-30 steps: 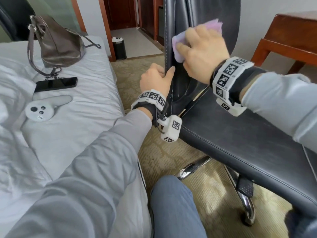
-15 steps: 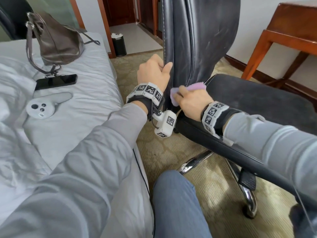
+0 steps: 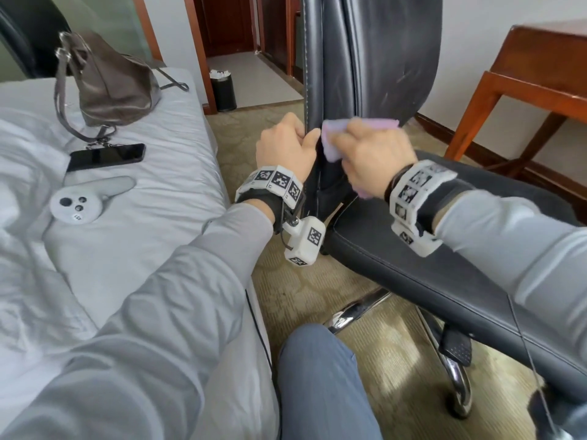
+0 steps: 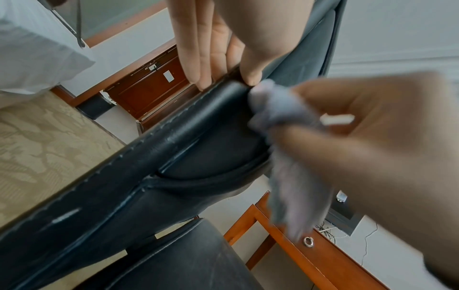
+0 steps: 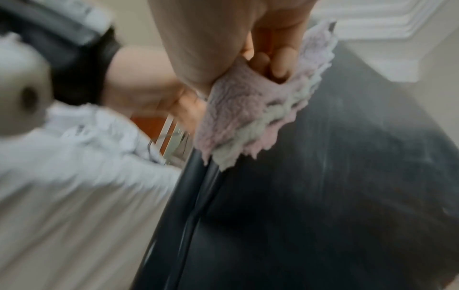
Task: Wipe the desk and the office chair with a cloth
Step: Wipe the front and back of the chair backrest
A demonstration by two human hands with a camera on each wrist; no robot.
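Note:
A black leather office chair stands before me, its backrest upright and its seat to the right. My left hand grips the backrest's left edge, thumb on the front and fingers behind. My right hand holds a pink fluffy cloth against the lower backrest, right beside the left thumb. In the right wrist view, fingers curl into the cloth on the black leather. The left wrist view shows the blurred cloth beside the chair edge. The wooden desk stands at the far right.
A white bed lies on the left with a brown handbag, a black phone and a white controller. A black bin stands near the doorway. My knee is below, by the chair's chrome base.
The right hand wiped the cloth down the backrest to its bottom, then back up a little to beside the left thumb. The left hand has kept its grip on the backrest edge.

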